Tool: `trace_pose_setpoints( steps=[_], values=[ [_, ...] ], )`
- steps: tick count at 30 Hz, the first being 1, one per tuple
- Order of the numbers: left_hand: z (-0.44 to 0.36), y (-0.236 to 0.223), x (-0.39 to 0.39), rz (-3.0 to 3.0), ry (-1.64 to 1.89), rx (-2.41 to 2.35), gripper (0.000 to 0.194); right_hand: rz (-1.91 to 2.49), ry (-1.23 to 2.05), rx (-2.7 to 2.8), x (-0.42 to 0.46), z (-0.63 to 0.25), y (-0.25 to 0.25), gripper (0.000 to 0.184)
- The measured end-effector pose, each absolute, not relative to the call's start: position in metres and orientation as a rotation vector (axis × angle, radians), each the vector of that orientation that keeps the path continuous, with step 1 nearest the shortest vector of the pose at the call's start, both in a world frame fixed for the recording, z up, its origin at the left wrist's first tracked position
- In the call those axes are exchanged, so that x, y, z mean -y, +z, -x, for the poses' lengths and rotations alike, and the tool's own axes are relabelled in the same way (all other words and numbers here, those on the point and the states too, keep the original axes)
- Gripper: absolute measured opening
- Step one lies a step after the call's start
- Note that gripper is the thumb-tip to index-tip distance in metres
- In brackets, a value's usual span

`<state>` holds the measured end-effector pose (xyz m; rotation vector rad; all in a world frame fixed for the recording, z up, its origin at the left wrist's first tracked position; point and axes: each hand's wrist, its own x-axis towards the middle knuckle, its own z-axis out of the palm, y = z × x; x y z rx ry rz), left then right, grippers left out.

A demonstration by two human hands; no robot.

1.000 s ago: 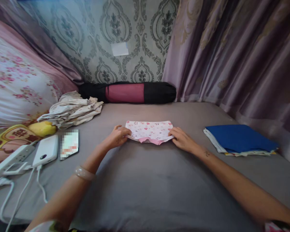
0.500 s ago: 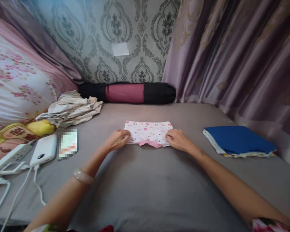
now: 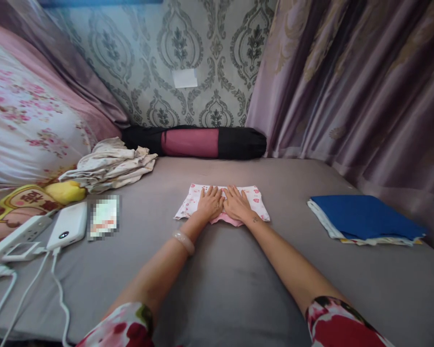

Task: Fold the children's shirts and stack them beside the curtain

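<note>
A small pair of white underpants (image 3: pixel 256 198) with pink print and pink trim lies spread on the grey bed sheet (image 3: pixel 224 279). My left hand (image 3: pixel 210 203) rests flat on the cloth just left of its middle, fingers stretched away from me. Beside it, my right hand (image 3: pixel 236 204) presses on the other half, also open, and the two hands touch or nearly touch at the thumbs. Part of the print is hidden under my palms. Both side edges of the garment show beyond my hands.
To the right lies a folded stack with blue cloth (image 3: pixel 365 215) on top. At left are a white power bank (image 3: pixel 68 224), a power strip (image 3: pixel 20 236), cables and a crumpled pale cloth (image 3: pixel 110 166). A black and maroon bolster (image 3: pixel 190 142) lies along the wall.
Both hands have moved from the garment's side edges inward to its middle. Their pinched fingers have opened and lie flat. The garment's lower corners now flare wider.
</note>
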<state>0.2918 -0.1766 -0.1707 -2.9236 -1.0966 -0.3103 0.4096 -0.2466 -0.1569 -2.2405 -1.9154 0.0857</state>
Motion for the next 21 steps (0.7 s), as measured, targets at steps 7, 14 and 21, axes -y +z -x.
trace_pose_setpoints(
  steps=[7,14,21],
  values=[
    [-0.291,-0.175,0.174,2.964,-0.231,1.101,0.052,2.252,0.118,1.918,0.247,-0.412,-0.162,0.057],
    [-0.291,-0.167,0.177,3.002,-0.149,1.150,0.052,2.277,0.150,1.925,0.245,-0.413,-0.163,0.059],
    [-0.294,-0.163,0.174,2.962,-0.141,1.163,0.048,2.305,0.204,1.935,0.243,-0.414,-0.155,0.059]
  ],
)
